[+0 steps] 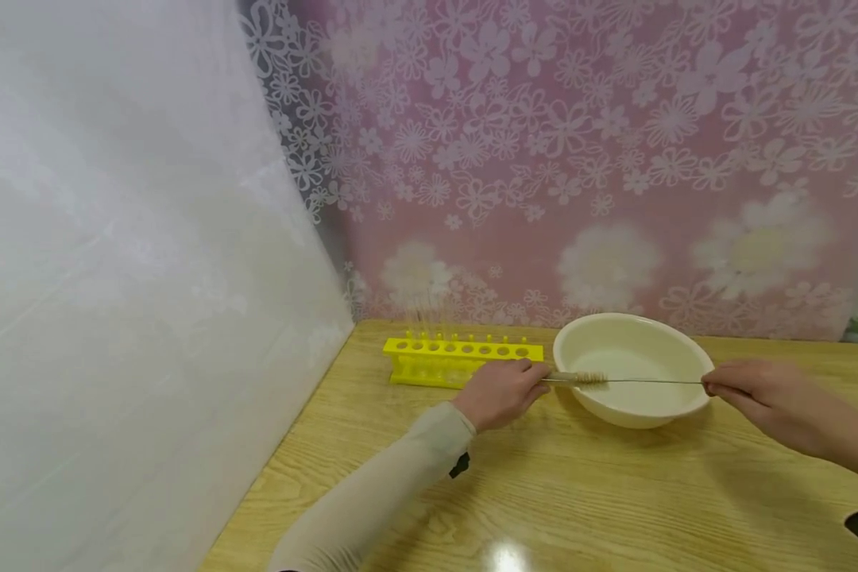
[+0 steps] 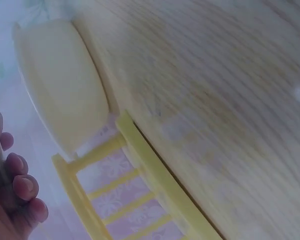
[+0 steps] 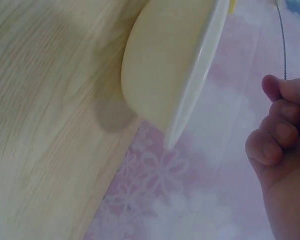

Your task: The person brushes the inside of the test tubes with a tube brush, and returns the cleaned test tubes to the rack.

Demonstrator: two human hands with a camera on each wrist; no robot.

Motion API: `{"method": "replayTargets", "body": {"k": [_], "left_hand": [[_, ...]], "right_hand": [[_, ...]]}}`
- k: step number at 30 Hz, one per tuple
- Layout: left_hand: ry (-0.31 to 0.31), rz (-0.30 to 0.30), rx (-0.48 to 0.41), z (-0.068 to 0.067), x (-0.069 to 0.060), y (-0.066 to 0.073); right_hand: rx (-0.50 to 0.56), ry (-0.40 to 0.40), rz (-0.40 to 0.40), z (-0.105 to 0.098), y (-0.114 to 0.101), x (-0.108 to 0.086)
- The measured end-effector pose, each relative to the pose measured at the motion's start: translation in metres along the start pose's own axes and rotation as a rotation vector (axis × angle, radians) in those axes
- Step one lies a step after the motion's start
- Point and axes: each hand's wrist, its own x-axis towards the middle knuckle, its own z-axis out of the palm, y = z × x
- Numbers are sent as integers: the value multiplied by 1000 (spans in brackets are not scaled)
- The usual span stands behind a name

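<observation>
My left hand (image 1: 504,391) grips a clear glass test tube (image 1: 559,377), its open end towards the right. In the left wrist view the fingers (image 2: 25,187) are curled round the tube. A test tube brush (image 1: 592,380) with pale bristles lies in line with the tube's mouth; I cannot tell whether its tip is inside. My right hand (image 1: 765,401) pinches the brush's twisted wire handle (image 3: 283,45) near its end, between thumb and forefinger. Both are held level over the cream basin (image 1: 632,413).
A yellow test tube rack (image 1: 465,348) stands left of the basin, with several glass tubes (image 1: 429,318) upright in its left holes. The wooden table (image 1: 579,492) meets a pink flowered backdrop (image 1: 508,175) behind and a white sheet (image 1: 150,278) on the left.
</observation>
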Motion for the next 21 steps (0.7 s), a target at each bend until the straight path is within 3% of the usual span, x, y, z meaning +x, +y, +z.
{"method": "replayTargets", "body": {"k": [4,12,17,21], "left_hand": [[0,24,13,-3,10,13],[-6,10,71,-1,27,32],[27,13,87,3,25,30],[50,39,84,4,22,26]], "right_hand": [[64,3,-85,7,-17,13],[145,20,-205,28,-44,44],[169,31,-243,30,-47,51],[183,2,-217,26,-47,49]]}}
